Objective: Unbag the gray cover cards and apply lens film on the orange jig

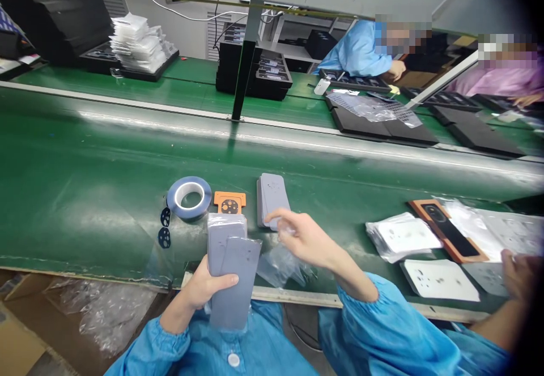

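Note:
My left hand (203,290) is closed round a stack of grey phone back covers in clear sleeves (232,263), held upright near the table's front edge. My right hand (302,239) reaches forward, its fingers pinched at the near end of a second small pile of grey covers (273,197) lying on the green belt. A crumpled clear plastic bag (278,265) lies under my right wrist.
A roll of blue tape (189,197), an orange jig (229,202) and two black lens rings (165,227) lie left of the covers. White sheets in bags (402,237) and an orange-framed tray (448,230) lie right, near another person's hand (516,274). Black trays (382,127) and two workers sit across the belt.

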Demonstrator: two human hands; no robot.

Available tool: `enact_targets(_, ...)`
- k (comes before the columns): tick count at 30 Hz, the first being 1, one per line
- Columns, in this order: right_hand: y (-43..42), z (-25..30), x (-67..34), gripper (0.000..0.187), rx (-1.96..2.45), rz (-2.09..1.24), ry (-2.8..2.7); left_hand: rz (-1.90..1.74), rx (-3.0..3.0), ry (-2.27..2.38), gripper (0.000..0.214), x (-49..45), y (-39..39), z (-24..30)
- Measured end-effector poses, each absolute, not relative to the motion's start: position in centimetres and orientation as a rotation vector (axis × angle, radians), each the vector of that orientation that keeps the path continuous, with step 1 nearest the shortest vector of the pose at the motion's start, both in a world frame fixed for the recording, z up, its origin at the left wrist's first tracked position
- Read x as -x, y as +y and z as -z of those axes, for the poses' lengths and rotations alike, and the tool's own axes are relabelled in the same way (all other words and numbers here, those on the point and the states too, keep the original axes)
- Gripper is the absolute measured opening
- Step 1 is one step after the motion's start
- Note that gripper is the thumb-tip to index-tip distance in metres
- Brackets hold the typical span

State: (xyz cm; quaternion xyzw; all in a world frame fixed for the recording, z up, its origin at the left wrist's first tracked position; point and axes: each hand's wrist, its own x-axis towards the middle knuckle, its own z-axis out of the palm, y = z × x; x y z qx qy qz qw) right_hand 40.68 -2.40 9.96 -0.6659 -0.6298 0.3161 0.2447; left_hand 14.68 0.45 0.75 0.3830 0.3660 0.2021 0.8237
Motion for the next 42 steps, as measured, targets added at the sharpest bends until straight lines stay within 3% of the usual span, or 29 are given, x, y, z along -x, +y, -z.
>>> enact_targets(15,-4.3,-5.5,-36.6,0.033,1.603,-0.173,-2.167,-0.459,-0.888,0.856,0.059,-15.0,0.5,-0.7)
enact_targets(19,-4.2,-6.0,-36.4,0.022,1.489,-0.423,-2.082,-0.455,-0.899,0.868,0.059,-14.9,0.3,-0.3)
enact_targets(24,-3.7,-6.8,-36.3,0.015,1.714,-0.878,-1.815,-0.430,-0.959,0.874,0.060,-14.9,0.2,0.3)
enact_targets(27,-3.4,-6.8,-36.4,0.011,1.883,-0.953,-1.718,-0.416,-0.978,0.853,0.059,-14.8,0.1,0.5)
enact_targets(30,-3.3,-6.8,-36.5,0.019,1.917,-0.965,-1.725,-0.403,-1.011,0.852,0.061,-14.7,0.1,0.5)
enact_targets(34,-2.9,-7.2,-37.5,0.020,1.810,-1.035,-1.750,-0.390,-1.091,0.799,0.062,-14.8,0.2,0.4)
enact_targets(38,-2.0,-8.3,-39.4,0.009,1.659,-1.291,-1.608,-0.367,-1.094,0.696,0.062,-15.3,0.6,0.5)
enact_targets(42,-1.0,-9.3,-41.0,0.011,1.673,-1.272,-1.548,-0.375,-1.102,0.657,0.063,-15.6,1.1,0.7)
